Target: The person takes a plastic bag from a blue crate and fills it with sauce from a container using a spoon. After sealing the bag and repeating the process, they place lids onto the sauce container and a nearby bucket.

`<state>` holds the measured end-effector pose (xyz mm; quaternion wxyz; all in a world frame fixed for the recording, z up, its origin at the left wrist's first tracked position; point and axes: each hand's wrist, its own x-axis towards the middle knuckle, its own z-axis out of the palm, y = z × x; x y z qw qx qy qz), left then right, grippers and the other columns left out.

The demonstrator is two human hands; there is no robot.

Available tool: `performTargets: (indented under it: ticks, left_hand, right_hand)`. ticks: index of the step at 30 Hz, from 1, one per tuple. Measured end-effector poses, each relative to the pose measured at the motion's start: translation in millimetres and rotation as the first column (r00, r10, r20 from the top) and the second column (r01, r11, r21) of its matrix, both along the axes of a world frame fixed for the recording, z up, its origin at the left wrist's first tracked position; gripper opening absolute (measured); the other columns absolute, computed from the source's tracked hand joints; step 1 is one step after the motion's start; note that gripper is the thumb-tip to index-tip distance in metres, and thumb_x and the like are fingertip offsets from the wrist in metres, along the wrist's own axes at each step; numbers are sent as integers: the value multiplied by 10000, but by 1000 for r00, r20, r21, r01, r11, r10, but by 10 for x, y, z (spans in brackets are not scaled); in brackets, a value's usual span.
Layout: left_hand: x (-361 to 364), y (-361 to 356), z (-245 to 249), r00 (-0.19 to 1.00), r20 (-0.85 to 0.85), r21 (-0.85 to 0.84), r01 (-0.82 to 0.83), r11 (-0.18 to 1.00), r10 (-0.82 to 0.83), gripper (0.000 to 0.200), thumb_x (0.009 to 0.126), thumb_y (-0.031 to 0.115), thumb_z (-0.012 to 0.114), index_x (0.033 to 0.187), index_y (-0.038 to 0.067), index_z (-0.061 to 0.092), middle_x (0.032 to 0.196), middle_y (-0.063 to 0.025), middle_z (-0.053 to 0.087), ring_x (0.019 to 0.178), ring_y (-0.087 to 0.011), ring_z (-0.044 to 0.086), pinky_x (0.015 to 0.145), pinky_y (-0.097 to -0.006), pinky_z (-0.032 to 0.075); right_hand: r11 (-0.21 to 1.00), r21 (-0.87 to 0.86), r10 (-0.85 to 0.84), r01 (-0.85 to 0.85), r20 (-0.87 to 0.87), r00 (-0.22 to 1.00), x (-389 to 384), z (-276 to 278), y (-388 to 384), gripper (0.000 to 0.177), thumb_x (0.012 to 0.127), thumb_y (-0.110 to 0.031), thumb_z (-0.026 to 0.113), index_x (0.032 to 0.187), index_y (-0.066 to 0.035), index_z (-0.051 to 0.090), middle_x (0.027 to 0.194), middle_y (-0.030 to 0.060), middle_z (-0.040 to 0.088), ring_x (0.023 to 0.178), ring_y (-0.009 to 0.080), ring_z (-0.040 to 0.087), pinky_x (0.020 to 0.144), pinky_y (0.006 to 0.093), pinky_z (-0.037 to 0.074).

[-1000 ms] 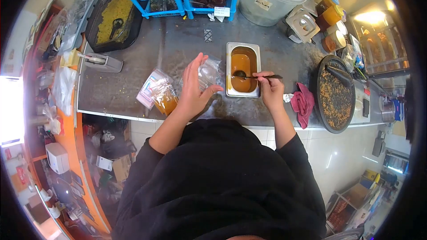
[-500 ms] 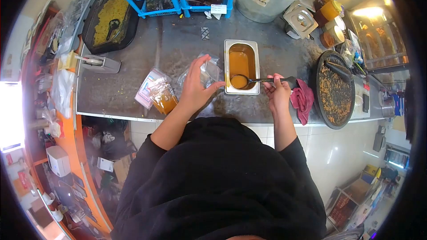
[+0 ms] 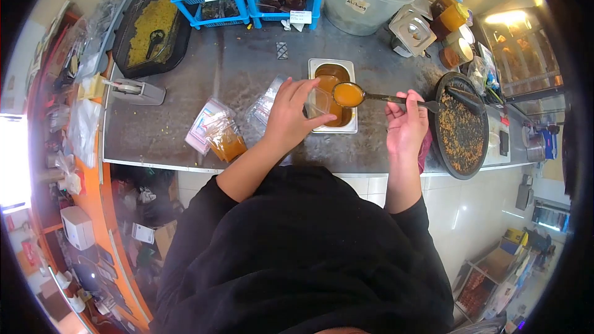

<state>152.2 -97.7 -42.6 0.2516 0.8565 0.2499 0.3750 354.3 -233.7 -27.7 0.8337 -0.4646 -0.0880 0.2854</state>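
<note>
In my right hand [image 3: 408, 122] is the handle of a black ladle [image 3: 383, 96]. Its bowl, full of orange-brown sauce [image 3: 348, 94], is raised over the right side of a rectangular steel pan [image 3: 322, 62] that holds more of the same sauce. My left hand [image 3: 292, 111] grips a small clear plastic bag [image 3: 317, 101], with its mouth spread, over the pan's left side and just left of the ladle bowl. Behind the left wrist lie more clear bags [image 3: 262, 104]. Filled sauce packets [image 3: 225, 142] lie further left on the counter.
A tape dispenser [image 3: 139, 91] and a black tray of yellow food [image 3: 117, 43] stand left. Blue crates [image 3: 247, 6] and a plastic tub [image 3: 371, 0] are at the back. On the right, a round dark tray [image 3: 442, 142] overhangs the counter edge, near a red cloth [image 3: 425, 148].
My right hand has lifted the ladle out of the pan, full of sauce, and moved slightly right. The left hand has brought the bag rightward over the pan.
</note>
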Motion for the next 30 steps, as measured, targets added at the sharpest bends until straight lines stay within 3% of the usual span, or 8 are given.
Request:
performTargets:
  ticks: [7, 10, 14, 19, 22, 25, 28, 30]
  left_hand:
    - [159, -52, 114, 994, 97, -29, 42, 999, -39, 672, 669, 327, 854, 1210, 38, 579, 1129, -144, 640, 1057, -357, 592, 1035, -487, 418]
    - [175, -83, 169, 995, 98, -68, 18, 998, -11, 645, 675, 293, 855, 1196, 25, 585, 1117, -144, 642, 1051, -348, 599, 986, -456, 455]
    - [168, -96, 204, 994, 107, -149, 33, 988, -17, 606, 679, 237, 855, 1179, 15, 594, 1096, -148, 643, 1037, -327, 612, 889, -407, 505]
    - [179, -97, 192, 989, 149, -163, 50, 985, -26, 586, 676, 205, 857, 1171, 22, 603, 1087, -157, 642, 1006, -325, 626, 839, -389, 521]
    - [181, -99, 201, 988, 154, -167, 36, 985, -10, 588, 684, 210, 855, 1179, 22, 602, 1087, -159, 642, 990, -327, 631, 838, -391, 520]
    - [159, -119, 241, 992, 129, -208, 23, 978, 4, 594, 699, 223, 848, 1197, 20, 595, 1096, -157, 640, 985, -323, 633, 841, -391, 519]
    - [146, -96, 238, 992, 127, -275, 48, 960, -13, 611, 714, 238, 840, 1224, 22, 581, 1100, -153, 635, 994, -315, 631, 845, -386, 516]
    - [134, -78, 208, 991, 135, -295, 50, 954, -10, 639, 697, 236, 852, 1235, 25, 579, 1086, -148, 640, 992, -296, 635, 849, -374, 517]
  right_hand:
    - [980, 169, -171, 105, 443, 880, -181, 255, 89, 207, 993, -172, 550, 1119, -17, 497, 960, 147, 633, 821, 208, 647, 719, 322, 576]
    - [977, 204, -190, 68, 672, 716, -187, 257, 52, 197, 994, -181, 547, 1090, -20, 487, 957, 152, 617, 852, 202, 630, 700, 310, 579]
    - [949, 314, -263, -37, 849, 459, -253, 339, 56, 87, 989, -110, 519, 1022, -38, 483, 877, 144, 649, 778, 217, 636, 803, 415, 514]
    - [957, 222, -193, -188, 968, 159, -362, 516, 4, 69, 969, -30, 483, 1001, -90, 481, 883, 118, 699, 746, 221, 664, 800, 423, 472]
    - [951, 220, -201, -216, 974, 107, -373, 528, -25, 27, 989, -77, 491, 999, -78, 466, 861, 136, 655, 775, 199, 619, 848, 469, 461]
    - [951, 295, -235, -90, 884, 405, -311, 398, 67, 56, 988, -53, 484, 1041, -70, 473, 920, 124, 657, 787, 209, 645, 811, 424, 507]
    - [978, 203, -140, 51, 453, 881, -249, 306, 75, 112, 1003, -113, 509, 1092, -54, 476, 1008, 130, 621, 837, 201, 634, 835, 394, 536]
    - [983, 165, -135, 83, 334, 933, -187, 211, 77, 166, 1005, -152, 524, 1129, -47, 486, 1071, 129, 607, 877, 201, 632, 829, 364, 554]
